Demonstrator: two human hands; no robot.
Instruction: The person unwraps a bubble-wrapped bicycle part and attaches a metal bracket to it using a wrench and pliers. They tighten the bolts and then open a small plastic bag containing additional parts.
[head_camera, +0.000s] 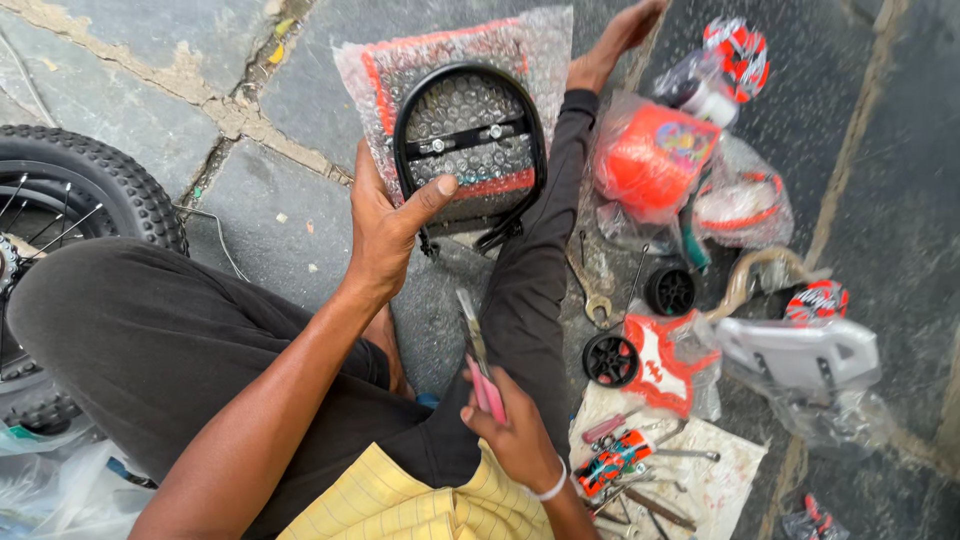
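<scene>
My left hand (385, 225) grips a bubble-wrapped part (455, 100): a black curved metal frame with a cross bar, lying over a red and black padded piece. The thumb presses on the black frame's lower edge. My right hand (510, 425) holds pliers with pink handles (480, 365), their metal jaws pointing up toward the wrapped part. I sit on the stone ground in dark trousers, with one leg (540, 240) stretched out under the package.
A spoked bicycle wheel (75, 190) lies at the left. To the right are plastic-wrapped orange and red parts (655, 160), two small black wheels (610, 360), a spanner (590, 285), a white wrapped part (800, 355) and several tools on a cloth (650, 470).
</scene>
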